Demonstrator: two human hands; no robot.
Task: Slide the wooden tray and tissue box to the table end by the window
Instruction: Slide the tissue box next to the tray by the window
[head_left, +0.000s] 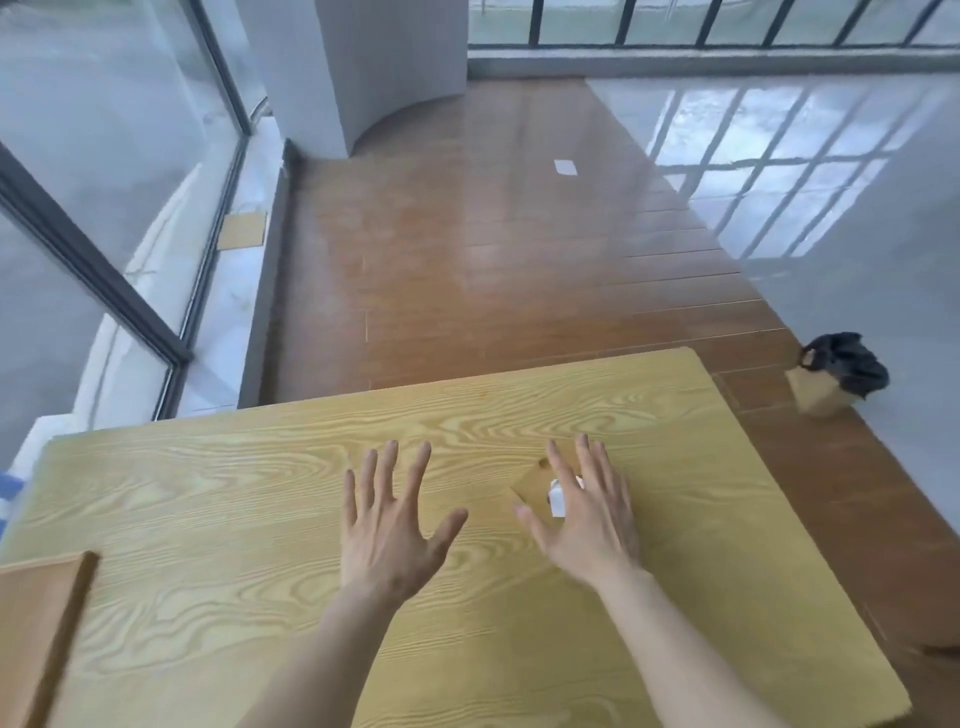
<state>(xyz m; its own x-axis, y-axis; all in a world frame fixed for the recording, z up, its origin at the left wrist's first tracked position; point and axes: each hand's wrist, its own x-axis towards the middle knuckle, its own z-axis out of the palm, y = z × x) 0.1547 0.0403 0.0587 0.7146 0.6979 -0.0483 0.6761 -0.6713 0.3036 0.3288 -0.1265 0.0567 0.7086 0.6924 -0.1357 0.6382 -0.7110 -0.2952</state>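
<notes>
Hovering over the table (218, 499) with fingers spread and holding nothing, the left hand (387, 538) and right hand (589, 525) sit mid-frame. The tissue box (545, 486) lies under the right hand; the wooden tray (36, 618) is cut off at lower left. A hasty shove might tip the box. Blur obscures its shape.
</notes>
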